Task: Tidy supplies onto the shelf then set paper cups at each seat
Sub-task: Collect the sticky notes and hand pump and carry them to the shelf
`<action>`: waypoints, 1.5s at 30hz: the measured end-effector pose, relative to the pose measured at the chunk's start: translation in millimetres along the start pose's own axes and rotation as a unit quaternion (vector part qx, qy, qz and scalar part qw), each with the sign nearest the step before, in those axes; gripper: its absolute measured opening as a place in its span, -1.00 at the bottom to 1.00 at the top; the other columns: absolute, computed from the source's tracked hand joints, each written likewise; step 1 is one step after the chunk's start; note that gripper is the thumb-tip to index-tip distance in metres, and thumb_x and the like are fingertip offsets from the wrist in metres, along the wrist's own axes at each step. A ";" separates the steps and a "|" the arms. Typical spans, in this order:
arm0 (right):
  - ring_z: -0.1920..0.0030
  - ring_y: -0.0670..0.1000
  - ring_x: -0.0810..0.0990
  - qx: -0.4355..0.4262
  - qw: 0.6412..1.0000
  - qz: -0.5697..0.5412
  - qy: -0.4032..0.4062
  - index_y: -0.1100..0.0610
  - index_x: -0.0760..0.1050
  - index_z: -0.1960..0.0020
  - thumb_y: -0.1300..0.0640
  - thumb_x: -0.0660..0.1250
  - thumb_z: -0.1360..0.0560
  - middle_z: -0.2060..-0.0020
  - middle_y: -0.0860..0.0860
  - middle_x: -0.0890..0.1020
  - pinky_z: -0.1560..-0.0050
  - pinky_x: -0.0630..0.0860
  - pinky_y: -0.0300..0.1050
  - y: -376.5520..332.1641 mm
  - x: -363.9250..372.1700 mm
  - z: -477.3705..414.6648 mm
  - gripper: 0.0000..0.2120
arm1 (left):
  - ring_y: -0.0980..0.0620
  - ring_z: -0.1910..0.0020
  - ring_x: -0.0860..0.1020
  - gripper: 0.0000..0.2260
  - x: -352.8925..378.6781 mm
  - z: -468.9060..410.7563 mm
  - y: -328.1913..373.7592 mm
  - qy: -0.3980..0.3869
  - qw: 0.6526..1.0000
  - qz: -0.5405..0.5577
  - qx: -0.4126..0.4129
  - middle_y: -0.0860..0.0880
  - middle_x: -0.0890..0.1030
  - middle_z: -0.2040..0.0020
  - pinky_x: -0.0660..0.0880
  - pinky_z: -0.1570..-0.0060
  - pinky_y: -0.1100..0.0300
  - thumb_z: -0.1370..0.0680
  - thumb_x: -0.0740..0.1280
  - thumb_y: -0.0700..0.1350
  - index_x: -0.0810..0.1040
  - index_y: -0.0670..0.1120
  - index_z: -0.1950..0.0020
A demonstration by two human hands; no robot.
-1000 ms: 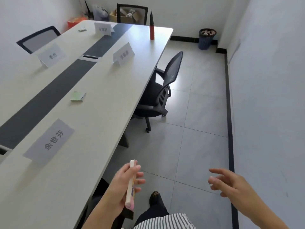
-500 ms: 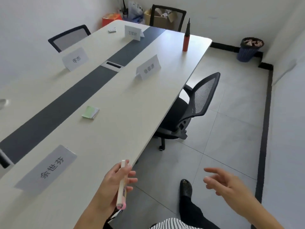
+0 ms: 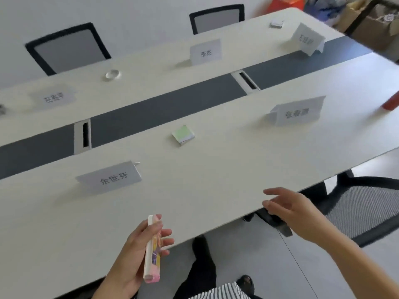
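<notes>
Your left hand [image 3: 132, 258], at the bottom centre of the frame, is gripping a slim pink-and-white pad [image 3: 152, 249], fingers curled round it, over the near edge of the table [image 3: 216, 180]. Your right hand [image 3: 291, 210], at the lower right, is hovering with fingers loosely spread, holding nothing. A green sticky-note block [image 3: 183, 134] is lying mid-frame on the table, well apart from both hands.

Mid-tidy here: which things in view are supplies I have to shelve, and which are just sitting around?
For the job:
- pink-and-white pack, gripped in the left hand
- green note pad
- tape roll
- probably the red item, cut off at the right

Just lying about:
- name cards
- chairs
- cardboard box
</notes>
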State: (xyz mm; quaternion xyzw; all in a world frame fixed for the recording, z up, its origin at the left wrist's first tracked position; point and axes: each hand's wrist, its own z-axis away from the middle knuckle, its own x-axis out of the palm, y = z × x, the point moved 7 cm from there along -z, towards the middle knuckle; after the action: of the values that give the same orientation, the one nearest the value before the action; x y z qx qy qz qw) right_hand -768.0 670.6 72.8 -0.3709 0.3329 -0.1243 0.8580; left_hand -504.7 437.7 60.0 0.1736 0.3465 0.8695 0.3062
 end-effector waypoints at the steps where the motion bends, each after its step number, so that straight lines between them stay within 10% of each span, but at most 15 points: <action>1: 0.09 -0.14 0.67 -0.010 1.000 0.013 -0.020 -0.14 0.52 -0.15 -0.10 0.36 -0.48 0.14 -0.14 0.69 0.02 0.60 -0.06 -16.5 7.3 -21.5 -0.74 | -0.20 0.07 0.65 -0.44 -7.9 -5.5 0.5 0.015 1.000 0.011 -0.005 -0.33 0.61 -0.10 0.53 0.09 -0.04 -0.23 0.50 0.03 0.54 -0.06 -0.21; 12: -0.06 0.05 0.59 -0.067 0.975 0.203 -0.062 0.01 0.45 -0.31 -0.12 0.30 -0.51 -0.11 -0.01 0.63 -0.02 0.52 -0.06 -162.8 102.3 -248.1 -0.58 | -0.17 0.03 0.64 -0.57 -67.7 -107.2 62.3 0.067 0.993 0.101 -0.006 -0.32 0.57 -0.17 0.49 0.04 -0.04 -0.29 0.44 0.06 0.58 -0.02 -0.13; 22: -0.57 0.06 0.00 -0.216 0.803 0.537 -0.146 -0.01 -0.01 -0.57 -0.09 0.40 -0.47 -0.58 0.01 0.02 -0.43 0.23 0.16 -200.7 196.8 -398.8 -0.16 | -0.17 0.05 0.60 -0.54 -125.9 -152.7 66.3 0.103 0.984 0.130 -0.069 -0.23 0.61 -0.13 0.37 0.12 -0.02 -0.19 0.47 0.16 0.62 0.12 -0.07; 28: -0.33 0.17 0.38 -0.176 0.819 0.540 -0.088 0.00 0.21 -0.49 -0.23 0.43 -0.37 -0.36 0.09 0.40 -0.21 0.41 0.09 -193.1 194.4 -404.8 -0.21 | -0.17 0.03 0.61 -0.63 -126.5 -165.3 66.8 0.103 0.982 0.137 -0.084 -0.28 0.58 -0.16 0.41 0.09 -0.06 -0.28 0.46 0.10 0.61 0.07 -0.05; 39: 0.11 0.14 0.53 0.027 0.983 0.177 0.051 0.12 0.44 -0.01 -0.05 0.40 -0.43 0.10 0.06 0.57 0.23 0.46 -0.03 -121.6 133.2 -328.4 -0.70 | -0.10 0.10 0.64 -0.69 -66.0 -183.4 118.1 0.009 0.997 0.070 -0.020 -0.22 0.59 -0.04 0.50 0.06 0.00 -0.35 0.39 0.03 0.60 0.01 -0.07; 45: 0.23 0.00 0.52 0.052 0.984 -0.119 0.124 0.08 0.52 -0.05 0.01 0.38 -0.50 0.16 0.01 0.57 0.41 0.41 -0.18 -100.2 45.7 -226.1 -0.81 | -0.16 -0.06 0.63 -0.63 0.3 -172.1 118.7 -0.066 0.998 0.015 -0.016 -0.30 0.56 -0.21 0.49 -0.01 0.00 -0.34 0.39 0.04 0.58 0.01 -0.13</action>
State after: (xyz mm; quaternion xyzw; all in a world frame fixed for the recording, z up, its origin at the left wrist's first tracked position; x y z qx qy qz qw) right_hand -880.4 454.8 9.1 -0.3445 0.3838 -0.2873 0.8071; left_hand -642.3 284.5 23.7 0.2308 0.3089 0.8661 0.3183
